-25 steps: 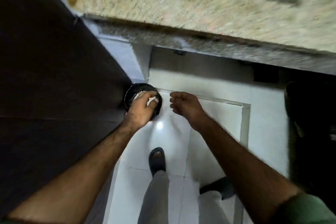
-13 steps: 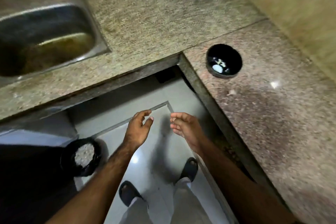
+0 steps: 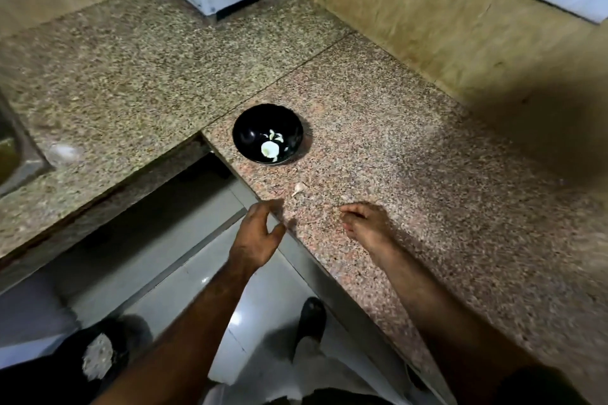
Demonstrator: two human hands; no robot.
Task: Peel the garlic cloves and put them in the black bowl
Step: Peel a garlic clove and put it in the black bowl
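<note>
Both hands are empty and apart. Left hand (image 3: pixel 260 233), fingers loosely curled and holding nothing, hangs over the counter (image 3: pixel 427 174) edge; a second ago it was down at the dark bin (image 3: pixel 95 358) on the floor, evidently shedding garlic skins, and the pale heap of peelings now lies in that bin at lower left. View has swung from floor to worktop in the interval. Black bowl (image 3: pixel 243 128) stands on the pink granite near the inside corner, holding a few pale peeled cloves (image 3: pixel 270 149). One unpeeled clove (image 3: pixel 298 188) lies on the counter between the bowl and the hands, just beyond the left fingertips and apart from them. Right hand (image 3: pixel 365 223) hovers low over the counter, fingers bent, nothing visibly held; blur prevents certainty at the fingertips.

Assessment: waste disposal is complete and the task is part done. Remaining clove appears to be the next item for pickup and peeling. No other unpeeled cloves are discernible.
</note>
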